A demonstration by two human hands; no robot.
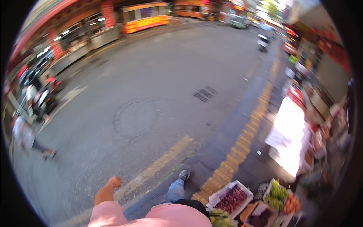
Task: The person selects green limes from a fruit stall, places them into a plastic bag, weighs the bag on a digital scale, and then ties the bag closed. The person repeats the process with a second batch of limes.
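Observation:
My left hand [116, 181] hangs low over the road edge, below a bare forearm and pink sleeve [107, 213]. Its fingers are curled in, and nothing shows in them. My right hand is out of view. My leg in blue jeans, with a dark shoe [184, 174], steps on the grey pavement beside the road. To the right of my body are dark red fruit [231, 199], perhaps grapes, in a white-lined crate. Green grapes [278, 193] and orange fruit [292, 204] sit past them; yellowish-green fruit [221, 218] lies closest to me.
A yellow tactile strip [242, 145] runs ahead along the pavement. On its right stands a stall table with a bright white cover [289, 132]. A person [24, 132] walks at the far left, near parked motorbikes. A scooter [263, 41] is up the road. A drain grate [205, 94] lies mid-road.

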